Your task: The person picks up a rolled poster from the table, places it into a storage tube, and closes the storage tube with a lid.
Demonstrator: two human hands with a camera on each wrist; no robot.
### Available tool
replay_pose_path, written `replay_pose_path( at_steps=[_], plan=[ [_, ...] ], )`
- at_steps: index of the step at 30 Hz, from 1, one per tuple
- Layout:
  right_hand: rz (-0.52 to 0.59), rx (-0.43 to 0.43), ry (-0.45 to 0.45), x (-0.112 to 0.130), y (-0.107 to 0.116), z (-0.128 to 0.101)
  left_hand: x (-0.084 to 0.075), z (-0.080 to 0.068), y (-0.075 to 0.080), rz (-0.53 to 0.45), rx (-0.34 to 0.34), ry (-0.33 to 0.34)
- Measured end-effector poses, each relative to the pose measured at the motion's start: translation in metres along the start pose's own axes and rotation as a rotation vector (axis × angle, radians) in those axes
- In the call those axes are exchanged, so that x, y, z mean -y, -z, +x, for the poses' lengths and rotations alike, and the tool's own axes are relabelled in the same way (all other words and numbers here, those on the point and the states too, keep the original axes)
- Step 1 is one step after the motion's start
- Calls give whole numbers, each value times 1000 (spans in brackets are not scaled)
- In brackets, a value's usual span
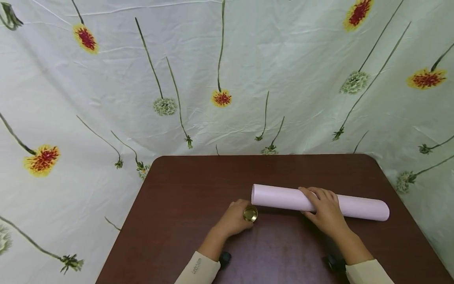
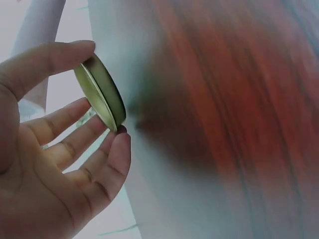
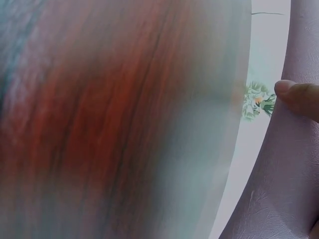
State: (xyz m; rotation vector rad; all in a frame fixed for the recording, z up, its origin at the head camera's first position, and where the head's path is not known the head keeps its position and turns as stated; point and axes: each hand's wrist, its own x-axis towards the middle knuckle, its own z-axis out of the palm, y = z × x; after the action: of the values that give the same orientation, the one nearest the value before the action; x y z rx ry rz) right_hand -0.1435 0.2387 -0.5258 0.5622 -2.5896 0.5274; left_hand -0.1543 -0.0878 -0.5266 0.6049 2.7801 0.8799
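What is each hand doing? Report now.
Left hand: pinches the gold lid.
Right hand: fingers curled over the pink roll.

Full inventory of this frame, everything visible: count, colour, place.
paper roll: 1, pale pink, lying lengthwise on the table, right of centre
round cap: 1, gold metal, near the roll's left end
table: 1, dark reddish-brown, centre
backdrop cloth: 1, white with flower print, behind and around the table
left hand: 1, pinches the round cap between thumb and fingers
right hand: 1, rests over the paper roll's middle, fingers curled on it
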Motion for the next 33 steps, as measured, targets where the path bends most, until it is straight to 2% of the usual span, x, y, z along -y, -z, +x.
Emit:
replay_pose_path(
  at_steps=[4,15,26,33],
  plan=[
    [-10,0,2,0,2,0,5,-2,6,-72,6,42],
    [-14,17,1,0,6,1,8,-3,19,-190,-35,51],
    [-18,16,13,0,8,2,8,-6,22,-290,-111,65],
    [-11,8,27,3,8,0,8,-9,25,-396,-129,74]
  ],
)
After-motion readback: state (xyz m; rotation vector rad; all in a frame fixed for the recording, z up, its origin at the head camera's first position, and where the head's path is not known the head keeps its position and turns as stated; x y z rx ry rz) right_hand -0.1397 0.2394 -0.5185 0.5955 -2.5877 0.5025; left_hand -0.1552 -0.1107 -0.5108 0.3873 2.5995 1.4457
